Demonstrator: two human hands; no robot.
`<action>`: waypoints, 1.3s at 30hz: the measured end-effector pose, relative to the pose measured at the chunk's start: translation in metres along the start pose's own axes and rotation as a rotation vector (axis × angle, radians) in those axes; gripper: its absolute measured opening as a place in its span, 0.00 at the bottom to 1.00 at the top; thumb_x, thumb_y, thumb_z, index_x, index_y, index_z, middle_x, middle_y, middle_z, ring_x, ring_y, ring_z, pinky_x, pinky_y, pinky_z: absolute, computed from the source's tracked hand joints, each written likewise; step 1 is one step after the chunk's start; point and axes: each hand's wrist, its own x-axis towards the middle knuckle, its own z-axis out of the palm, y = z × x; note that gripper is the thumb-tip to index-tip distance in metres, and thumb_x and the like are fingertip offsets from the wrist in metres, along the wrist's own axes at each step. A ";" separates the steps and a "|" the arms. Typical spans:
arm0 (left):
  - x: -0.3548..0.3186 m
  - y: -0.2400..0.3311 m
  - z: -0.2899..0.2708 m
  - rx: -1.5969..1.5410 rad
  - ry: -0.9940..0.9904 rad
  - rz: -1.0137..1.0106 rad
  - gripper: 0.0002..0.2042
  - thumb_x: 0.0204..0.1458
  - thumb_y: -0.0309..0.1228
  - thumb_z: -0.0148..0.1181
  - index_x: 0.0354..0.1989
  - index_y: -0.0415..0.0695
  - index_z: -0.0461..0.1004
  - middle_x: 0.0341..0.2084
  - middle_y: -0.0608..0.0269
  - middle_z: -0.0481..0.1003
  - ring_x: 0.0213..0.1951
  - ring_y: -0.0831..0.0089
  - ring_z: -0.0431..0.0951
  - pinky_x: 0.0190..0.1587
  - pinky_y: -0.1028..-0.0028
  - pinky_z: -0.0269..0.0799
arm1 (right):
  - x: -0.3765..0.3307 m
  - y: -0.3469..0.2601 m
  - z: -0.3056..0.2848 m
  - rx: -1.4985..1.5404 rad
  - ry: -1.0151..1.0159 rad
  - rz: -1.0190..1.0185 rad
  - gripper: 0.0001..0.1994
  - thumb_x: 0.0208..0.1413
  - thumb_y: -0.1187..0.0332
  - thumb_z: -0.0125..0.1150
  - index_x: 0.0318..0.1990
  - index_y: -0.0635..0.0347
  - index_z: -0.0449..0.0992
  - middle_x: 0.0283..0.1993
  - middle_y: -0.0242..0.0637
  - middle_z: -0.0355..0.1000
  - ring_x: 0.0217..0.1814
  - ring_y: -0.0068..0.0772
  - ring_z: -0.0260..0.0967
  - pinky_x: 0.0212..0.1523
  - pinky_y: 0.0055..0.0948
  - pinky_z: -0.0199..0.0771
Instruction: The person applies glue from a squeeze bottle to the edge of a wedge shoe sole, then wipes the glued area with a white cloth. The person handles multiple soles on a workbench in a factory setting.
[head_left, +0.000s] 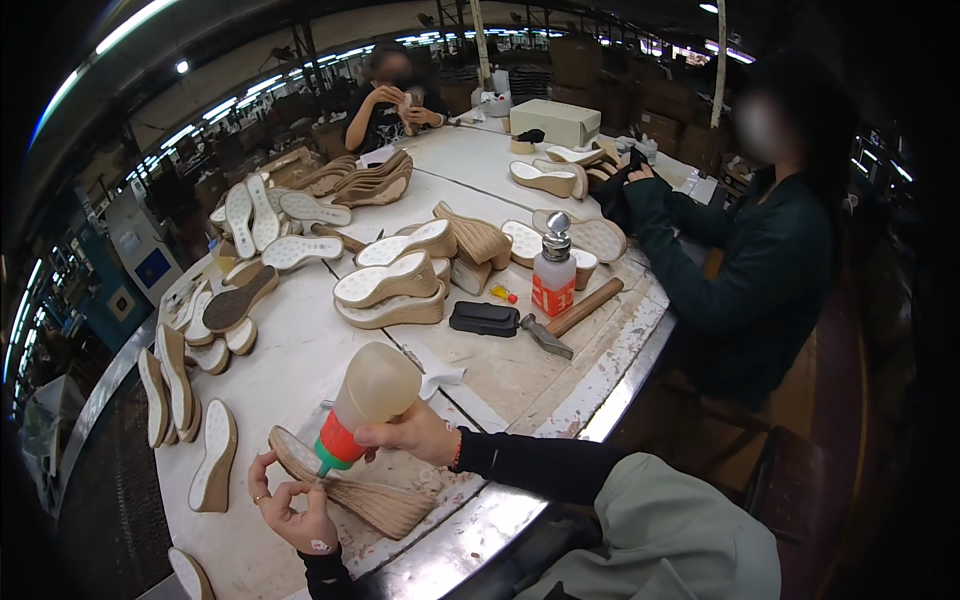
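Note:
My right hand [420, 436] is wrapped round a translucent squeeze bottle [378, 385] with a red band and a green nozzle. The bottle is tipped upside down, its nozzle pointing at the edge of a wedge shoe sole [385, 505] wrapped in tan braided rope. That sole lies at the table's near edge. My left hand [298, 512] has thumb and fingers bent and closed on the sole's edge, close to the nozzle tip. Whether any liquid is coming out is too small to see.
Beyond the bottle stand stacked white-topped wedge soles [390, 280], a black case [484, 319], a hammer [572, 318] and a pump bottle [555, 275]. More soles [213, 455] line the left side. Co-workers sit at the far side [392, 105] and at the right [740, 260].

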 end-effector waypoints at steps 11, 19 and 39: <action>-0.005 -0.004 0.005 -0.001 0.034 -0.002 0.03 0.30 0.19 0.52 0.14 0.39 0.66 0.47 0.50 0.69 0.55 0.55 0.64 0.61 0.57 0.50 | 0.000 0.006 0.000 0.043 0.073 0.007 0.26 0.47 0.65 0.69 0.51 0.60 0.63 0.41 0.34 0.69 0.36 0.23 0.71 0.24 0.21 0.76; -0.007 -0.006 0.006 0.018 0.094 0.021 0.03 0.31 0.18 0.52 0.15 0.39 0.66 0.44 0.50 0.70 0.51 0.56 0.66 0.59 0.59 0.53 | -0.001 0.009 0.003 0.024 0.087 0.007 0.23 0.48 0.68 0.68 0.50 0.61 0.65 0.40 0.35 0.70 0.35 0.25 0.72 0.24 0.22 0.77; 0.005 -0.008 -0.004 -0.108 -0.010 0.053 0.05 0.41 0.26 0.52 0.18 0.39 0.68 0.34 0.59 0.74 0.47 0.56 0.68 0.53 0.60 0.61 | 0.004 0.008 -0.015 0.274 0.146 0.088 0.17 0.57 0.59 0.53 0.48 0.60 0.67 0.39 0.37 0.72 0.32 0.27 0.69 0.29 0.30 0.73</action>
